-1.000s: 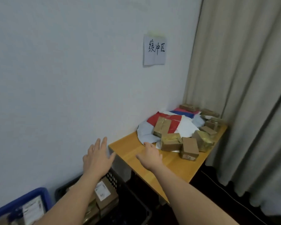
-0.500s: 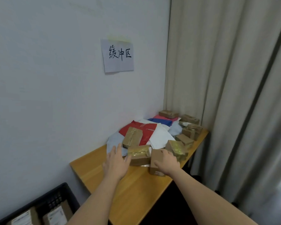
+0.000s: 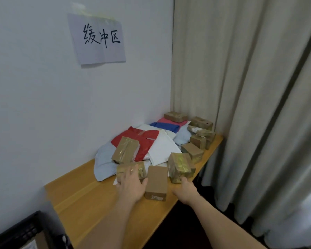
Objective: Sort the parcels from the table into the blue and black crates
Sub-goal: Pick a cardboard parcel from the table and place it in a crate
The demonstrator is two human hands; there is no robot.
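The black crate peeks in at the bottom left corner. The left hand lies flat with fingers spread on a taped box. A plain brown box stands between the hands on the wooden table. The right hand touches a shiny taped box; I cannot tell if it grips.

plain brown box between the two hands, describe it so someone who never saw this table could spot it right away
Start at the wooden table against the white wall, with its pile of parcels. At the pile's near edge, the plain brown box stands between the left hand and the right hand. Unlike the boxes on either side, which are wrapped in shiny tape, its cardboard is matte and bare, with a small printed mark on its near face.
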